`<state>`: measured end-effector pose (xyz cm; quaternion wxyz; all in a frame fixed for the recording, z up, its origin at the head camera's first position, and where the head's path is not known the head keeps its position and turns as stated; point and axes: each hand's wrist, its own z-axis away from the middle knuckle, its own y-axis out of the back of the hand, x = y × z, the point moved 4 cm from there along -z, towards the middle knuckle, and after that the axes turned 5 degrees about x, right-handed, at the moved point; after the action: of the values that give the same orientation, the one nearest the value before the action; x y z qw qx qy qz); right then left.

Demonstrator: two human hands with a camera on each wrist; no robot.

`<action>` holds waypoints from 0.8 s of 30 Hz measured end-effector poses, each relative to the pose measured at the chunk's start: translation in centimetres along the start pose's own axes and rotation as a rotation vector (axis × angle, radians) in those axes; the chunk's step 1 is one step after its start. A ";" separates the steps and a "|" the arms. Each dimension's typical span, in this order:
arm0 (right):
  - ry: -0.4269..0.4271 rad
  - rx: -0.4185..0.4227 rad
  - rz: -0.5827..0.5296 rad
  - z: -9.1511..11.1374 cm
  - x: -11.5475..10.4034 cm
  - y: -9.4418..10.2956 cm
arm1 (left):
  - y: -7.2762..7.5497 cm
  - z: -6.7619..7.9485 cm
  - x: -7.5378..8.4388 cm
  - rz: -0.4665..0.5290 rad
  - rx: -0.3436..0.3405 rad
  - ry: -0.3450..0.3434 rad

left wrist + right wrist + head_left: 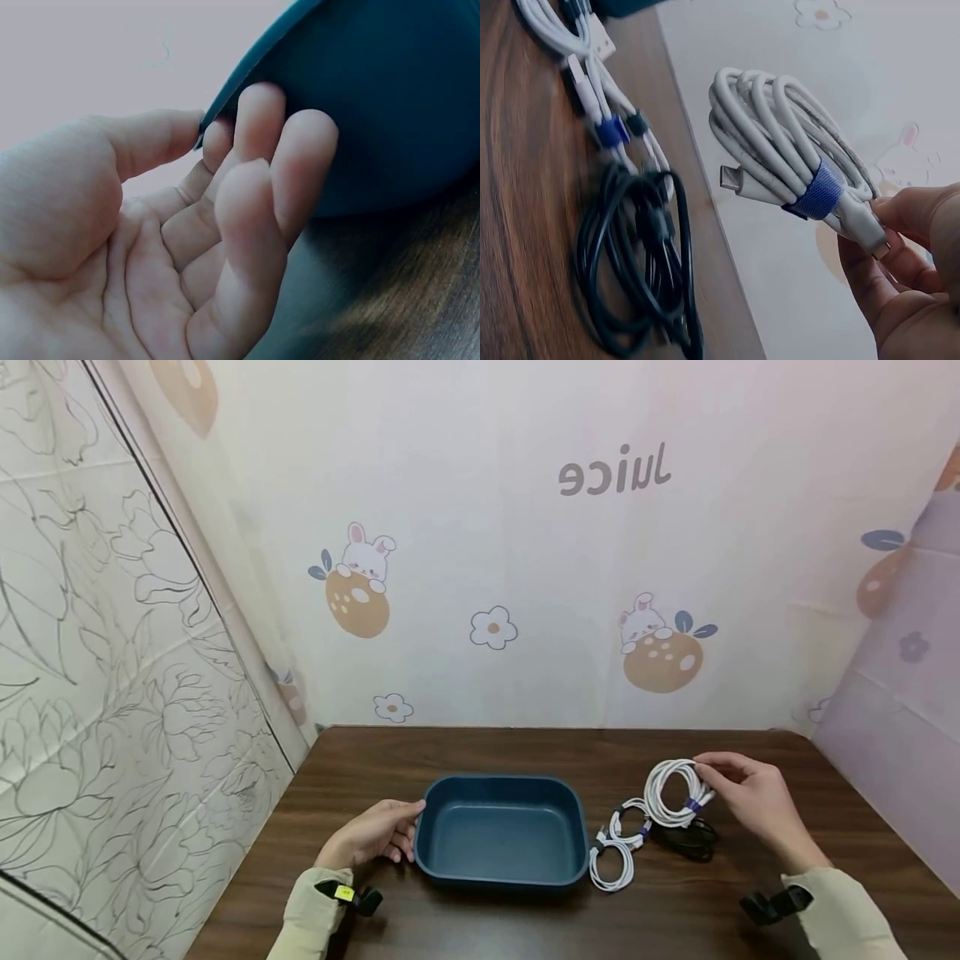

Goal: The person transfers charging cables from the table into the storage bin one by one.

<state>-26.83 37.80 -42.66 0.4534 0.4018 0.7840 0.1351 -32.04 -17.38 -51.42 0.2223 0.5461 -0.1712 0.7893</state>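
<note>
Just outside the blue tray (pixel 502 843), white cables (pixel 621 842)

Coiled white cable (pixel 772 139) (blue-banded) aloft; tray (pixel 501 845) face-up.

Above the tray (pixel 502 843) lies open room; small white cables (pixel 619 842) crowd its right side.

Left hand (pixel 377 833) pinches; right hand (pixel 756 800) pinches, raised.
</note>
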 end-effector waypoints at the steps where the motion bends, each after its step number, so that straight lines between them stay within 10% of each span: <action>1: 0.002 -0.008 -0.006 -0.1 -0.3 -0.2 | 0.0 0.0 0.0 0.000 -0.002 0.001; 24: 0.087 -0.199 -0.052 -1.6 -5.2 -3.6 | 0.0 0.1 0.0 -0.007 0.001 0.018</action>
<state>-28.58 31.83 -40.74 0.4598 0.3281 0.7959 0.2178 -31.96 -17.47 -51.42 0.2260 0.5398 -0.1668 0.7935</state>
